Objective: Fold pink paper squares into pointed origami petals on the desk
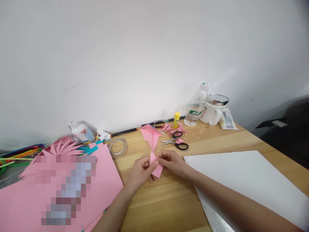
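Observation:
Between my two hands is a small piece of folded pink paper (158, 171), narrow at the top and wider below. My left hand (143, 169) grips its left side, the thumb lying across the front. From the right, my right hand (172, 161) pinches its upper edge between thumb and fingers. Just beyond the hands lies another folded pink paper piece (151, 134) with a pointed lower end. Black-handled scissors (177, 140) rest to its right, beside several small pink folded pieces (169, 128) and a yellow glue stick (176, 120).
At left are pink sheets (108, 183), a fanned pink paper shape (61, 146), a white bottle (82, 132) and a wire coil (117, 148). A water bottle (196, 108) and white mug (210, 113) stand by the wall. A white board (243, 174) lies at right under my forearm.

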Demonstrator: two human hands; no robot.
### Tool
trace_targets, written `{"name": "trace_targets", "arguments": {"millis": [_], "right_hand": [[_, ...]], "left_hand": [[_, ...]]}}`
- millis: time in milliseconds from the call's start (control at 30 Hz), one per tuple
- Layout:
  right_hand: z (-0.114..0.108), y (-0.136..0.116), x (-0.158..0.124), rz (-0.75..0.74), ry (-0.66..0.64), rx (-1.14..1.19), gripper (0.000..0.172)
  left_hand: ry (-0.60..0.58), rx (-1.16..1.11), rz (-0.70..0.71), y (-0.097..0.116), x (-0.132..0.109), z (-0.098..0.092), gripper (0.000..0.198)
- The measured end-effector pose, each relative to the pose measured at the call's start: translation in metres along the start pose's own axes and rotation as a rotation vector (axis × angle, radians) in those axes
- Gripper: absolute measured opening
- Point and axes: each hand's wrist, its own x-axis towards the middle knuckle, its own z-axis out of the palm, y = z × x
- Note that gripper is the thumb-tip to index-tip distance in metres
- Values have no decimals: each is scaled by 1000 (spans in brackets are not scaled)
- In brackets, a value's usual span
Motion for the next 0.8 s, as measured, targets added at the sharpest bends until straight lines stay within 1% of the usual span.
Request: {"name": "trace_targets", "arguments": {"millis": [67, 167, 233, 333, 400, 533, 700, 800], "right_hand": [[-1, 0, 0, 0, -36, -24, 30], [-1, 0, 0, -21, -83, -85, 29], [-1, 0, -1, -26, -86, -104, 29], [1, -2, -1, 12, -70, -101, 30], [1, -3, -2, -2, -33, -130, 30], [2, -3, -3, -89, 43, -224, 26], [2, 3, 0, -28, 14, -109, 28], [1, 5, 2, -55, -19, -109, 28]], "left_hand": [[84, 34, 53, 0, 1, -2, 31], [137, 45, 91, -3, 3, -4, 28], [195, 66, 134, -5, 3, -5, 28], [283, 87, 197, -7, 3, -5, 29], [281, 76, 195, -7, 3, -4, 28], [276, 17, 178, -5, 2, -4, 29], [305, -56, 153, -3, 2, -5, 29], [267, -92, 128, -2, 2, -7, 28]]}}
